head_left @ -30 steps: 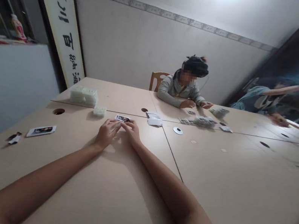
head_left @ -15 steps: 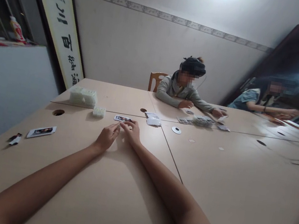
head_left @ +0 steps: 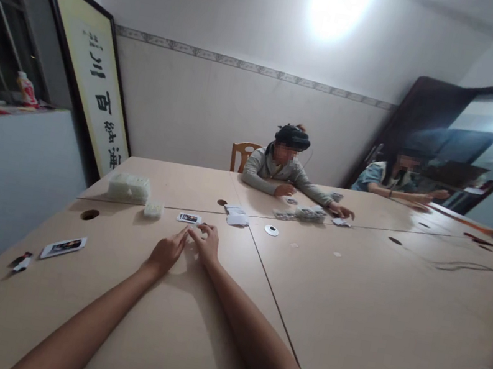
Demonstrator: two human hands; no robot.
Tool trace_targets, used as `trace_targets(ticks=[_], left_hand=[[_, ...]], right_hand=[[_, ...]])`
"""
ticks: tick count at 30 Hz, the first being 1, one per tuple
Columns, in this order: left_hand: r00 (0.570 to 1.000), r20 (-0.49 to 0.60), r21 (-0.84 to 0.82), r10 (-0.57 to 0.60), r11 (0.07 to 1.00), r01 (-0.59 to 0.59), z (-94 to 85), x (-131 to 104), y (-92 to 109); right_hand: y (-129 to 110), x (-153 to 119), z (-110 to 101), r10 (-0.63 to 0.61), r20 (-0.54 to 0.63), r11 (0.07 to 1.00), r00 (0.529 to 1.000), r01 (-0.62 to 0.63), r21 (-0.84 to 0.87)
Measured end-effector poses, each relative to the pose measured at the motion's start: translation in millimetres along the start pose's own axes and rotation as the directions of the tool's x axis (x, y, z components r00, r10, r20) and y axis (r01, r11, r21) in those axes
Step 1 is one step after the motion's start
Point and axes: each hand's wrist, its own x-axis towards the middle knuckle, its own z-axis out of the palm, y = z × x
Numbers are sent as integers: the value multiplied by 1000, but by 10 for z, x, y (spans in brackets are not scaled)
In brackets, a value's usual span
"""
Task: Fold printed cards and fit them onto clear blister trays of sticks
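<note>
My left hand [head_left: 167, 252] and my right hand [head_left: 206, 247] meet fingertip to fingertip above the tabletop [head_left: 193, 333]. The left fingers are pressed together, and the right fingers curl in from the other side. Between them there may be a small pale item, too small and too covered to name. Just beyond the fingertips lies a small white card with a dark print [head_left: 189, 218]. To its left stands a small translucent box [head_left: 153, 210], and on the right are several white sheets [head_left: 237, 219], partly overlapping.
A stack of translucent boxes [head_left: 129, 188] stands at the back left. Nearer are a printed white packet [head_left: 63, 247] and a crumpled scrap [head_left: 22, 262]. A white disc [head_left: 271, 230] lies right of the sheets. Across the table a person [head_left: 268, 168] handles cards; another person [head_left: 384, 179] sits farther right.
The view has tilted upward, so the table sits lower in the picture. My hands stay together at the same spot by the printed card. The co-worker's hand has shifted over the cards.
</note>
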Motion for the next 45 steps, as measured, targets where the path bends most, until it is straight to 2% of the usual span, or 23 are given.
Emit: trace_targets(ticks=[5, 8, 13, 16, 22, 26, 31, 38, 45], left_hand=[[995, -49, -16, 89, 996, -90, -22, -42, -3], [992, -82, -48, 97, 994, -101, -53, -49, -12], [989, -146, -143, 4, 989, -25, -127, -35, -45], [986, -149, -233, -71, 972, 35, -157, -38, -54], [978, -47, -437, -202, 885, 162, -150, -23, 10], [970, 97, -566, -224, 789, 239, -160, -5, 6], [937, 260, -669, -234, 656, 349, -156, 27, -102], [914, 302, -738, -271, 540, 405, -156, 85, -125], [867, 283, -799, -411, 398, 450, -196, 86, -73]], right_hand=[[-14, -161, -107, 14, -82, 999, 997, -12, 30], [-5, -223, -150, 42, -97, 997, 994, -36, 65], [13, -222, -161, 69, -37, 991, 997, -64, 121], [13, -205, -155, 58, 22, 987, 998, -60, 149], [19, -189, -154, 25, 131, 977, 991, -52, 208], [37, -191, -155, 10, 191, 972, 982, -55, 228], [39, -188, -160, -12, 242, 972, 970, -46, 231], [101, -138, -155, -25, 213, 964, 977, -32, 263], [61, -181, -206, 23, 154, 969, 988, -60, 240]])
